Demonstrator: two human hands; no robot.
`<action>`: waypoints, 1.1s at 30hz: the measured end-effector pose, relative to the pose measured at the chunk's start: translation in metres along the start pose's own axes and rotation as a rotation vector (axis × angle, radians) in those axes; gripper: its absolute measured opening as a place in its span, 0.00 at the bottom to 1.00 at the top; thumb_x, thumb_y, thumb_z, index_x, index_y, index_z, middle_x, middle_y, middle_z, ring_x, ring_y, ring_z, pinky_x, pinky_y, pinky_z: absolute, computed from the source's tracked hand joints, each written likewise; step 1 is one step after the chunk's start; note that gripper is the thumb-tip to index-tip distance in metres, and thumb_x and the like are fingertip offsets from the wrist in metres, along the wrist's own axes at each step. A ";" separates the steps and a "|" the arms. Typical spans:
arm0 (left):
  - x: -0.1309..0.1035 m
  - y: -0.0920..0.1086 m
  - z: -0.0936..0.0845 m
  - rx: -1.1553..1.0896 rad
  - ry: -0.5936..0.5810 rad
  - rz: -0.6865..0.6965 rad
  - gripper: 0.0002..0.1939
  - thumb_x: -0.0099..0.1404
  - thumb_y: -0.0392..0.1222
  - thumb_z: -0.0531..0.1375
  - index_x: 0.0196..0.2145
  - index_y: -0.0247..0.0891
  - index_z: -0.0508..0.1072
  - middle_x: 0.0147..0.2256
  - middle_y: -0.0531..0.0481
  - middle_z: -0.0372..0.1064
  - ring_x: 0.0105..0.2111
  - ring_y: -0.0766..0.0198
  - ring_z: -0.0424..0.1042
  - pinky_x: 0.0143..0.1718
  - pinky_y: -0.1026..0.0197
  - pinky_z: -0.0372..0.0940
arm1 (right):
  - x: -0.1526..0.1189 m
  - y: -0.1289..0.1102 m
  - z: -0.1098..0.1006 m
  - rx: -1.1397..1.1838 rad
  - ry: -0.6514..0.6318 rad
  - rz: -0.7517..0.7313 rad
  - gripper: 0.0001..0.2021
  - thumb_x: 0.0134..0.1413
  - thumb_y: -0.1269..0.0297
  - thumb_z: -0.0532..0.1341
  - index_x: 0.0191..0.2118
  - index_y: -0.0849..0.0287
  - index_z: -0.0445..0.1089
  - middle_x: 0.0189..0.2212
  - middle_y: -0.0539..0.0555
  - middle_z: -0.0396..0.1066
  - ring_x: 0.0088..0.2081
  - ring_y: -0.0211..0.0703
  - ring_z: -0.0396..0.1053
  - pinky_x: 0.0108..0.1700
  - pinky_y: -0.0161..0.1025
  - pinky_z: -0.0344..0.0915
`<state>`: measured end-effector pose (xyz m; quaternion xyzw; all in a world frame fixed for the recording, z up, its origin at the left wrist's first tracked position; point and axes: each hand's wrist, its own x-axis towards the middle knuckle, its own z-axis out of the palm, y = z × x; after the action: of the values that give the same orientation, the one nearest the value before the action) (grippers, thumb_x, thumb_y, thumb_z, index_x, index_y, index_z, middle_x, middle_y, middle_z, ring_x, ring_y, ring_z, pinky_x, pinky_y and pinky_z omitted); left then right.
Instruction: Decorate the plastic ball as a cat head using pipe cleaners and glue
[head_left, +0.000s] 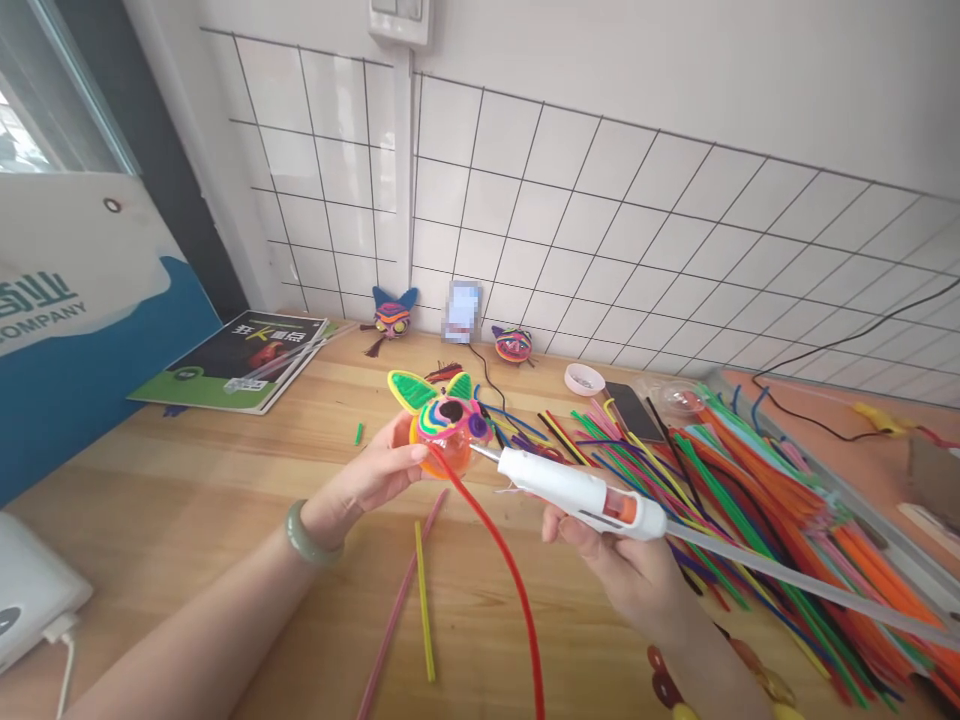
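My left hand (pixel 386 462) is closed around the side of a small animal-face craft (pixel 448 420) with green, yellow-edged ears and coloured stripes over a clear, shiny lower part. A long red pipe cleaner (pixel 504 545) runs from under my left thumb and curves down to the bottom edge. In my right hand (pixel 611 560) is a white hot glue gun (pixel 574 490), gripped from below. Its metal nozzle points left and meets or nearly meets the clear part of the craft. A long translucent glue stick (pixel 795 578) sticks out of the gun's back.
Many coloured pipe cleaners (pixel 780 500) are heaped at the right, beside a dark phone (pixel 634 410) and a pink bowl (pixel 584 379). Two finished-looking craft faces lean by the tiled wall (pixel 517 220). A magazine (pixel 240 360) lies left; a yellow pipe cleaner (pixel 424 600) lies in front.
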<state>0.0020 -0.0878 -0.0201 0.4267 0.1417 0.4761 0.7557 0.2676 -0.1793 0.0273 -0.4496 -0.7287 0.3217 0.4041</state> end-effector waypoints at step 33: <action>0.014 -0.019 0.012 0.464 0.355 0.482 0.27 0.52 0.43 0.71 0.47 0.40 0.66 0.48 0.43 0.73 0.51 0.50 0.71 0.53 0.50 0.66 | 0.004 -0.027 0.050 0.011 -0.076 -0.291 0.28 0.58 0.64 0.62 0.62 0.40 0.56 0.42 0.51 0.79 0.42 0.52 0.78 0.43 0.41 0.77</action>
<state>0.0273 -0.0858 -0.0249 0.5185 0.2697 0.6622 0.4690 0.2114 -0.1915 0.0277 -0.3244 -0.7993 0.2806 0.4209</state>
